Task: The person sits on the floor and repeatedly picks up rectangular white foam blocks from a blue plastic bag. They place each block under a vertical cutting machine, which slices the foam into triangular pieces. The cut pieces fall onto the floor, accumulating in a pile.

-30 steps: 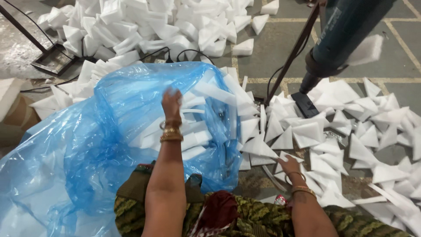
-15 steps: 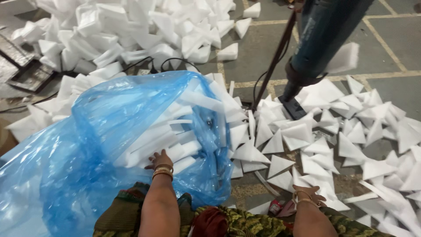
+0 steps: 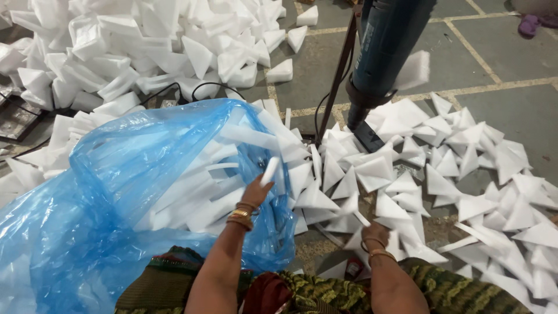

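My left hand [image 3: 254, 193], with gold bangles on the wrist, is raised at the right edge of a large blue plastic bag [image 3: 110, 197] and grips a white foam strip [image 3: 271, 170]. The bag lies open on the floor with several white foam strips [image 3: 192, 200] showing through it. My right hand [image 3: 372, 232] is low on the floor among white foam triangles [image 3: 401, 209]. Its fingers are hidden by them, so I cannot make out whether it holds one.
A dark blue power tool [image 3: 386, 52] hangs on a thin metal stand [image 3: 339, 75] over the triangle pile [image 3: 476, 174]. A big heap of white foam offcuts [image 3: 145, 46] fills the back left. Black cables [image 3: 192, 90] run past it. Grey tiled floor [image 3: 500, 64] shows at the right.
My left hand pulled back out of the bag, then rose at its right edge with a foam strip in it. My right hand stayed low among the triangles.
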